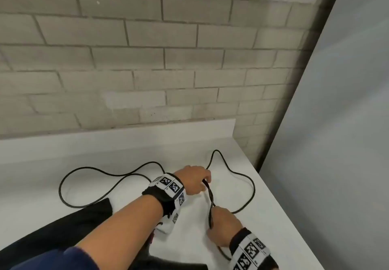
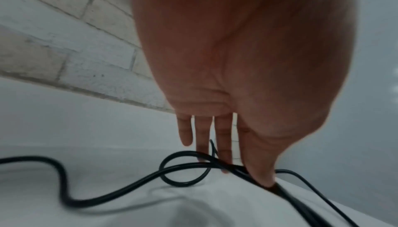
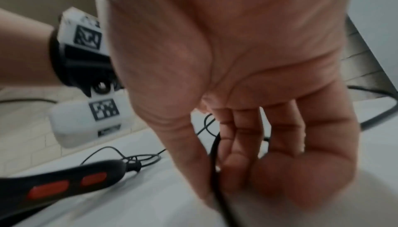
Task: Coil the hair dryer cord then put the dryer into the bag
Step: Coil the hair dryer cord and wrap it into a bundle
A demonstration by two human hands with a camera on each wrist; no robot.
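A long black cord [image 1: 210,196] lies in wide loops on the white counter [image 1: 126,149]. My left hand [image 1: 193,180] holds gathered strands of it near the counter's middle, with the thumb pressing the cord [image 2: 28,159] against the fingertips. Just below and to the right, my right hand [image 1: 224,223] has its fingers curled round the same strands [image 3: 215,145]. A short doubled length runs between the two hands. The hair dryer's black handle [image 3: 64,178], with red buttons, lies on the counter in the right wrist view; in the head view my left forearm hides it. The black bag [image 1: 63,227] lies flat at lower left.
A brick wall [image 1: 147,59] rises behind the counter's raised back lip. A grey panel [image 1: 336,122] stands at the right, beyond the counter's right edge. One cord loop [image 1: 232,172] reaches close to that edge, and another spreads out to the left.
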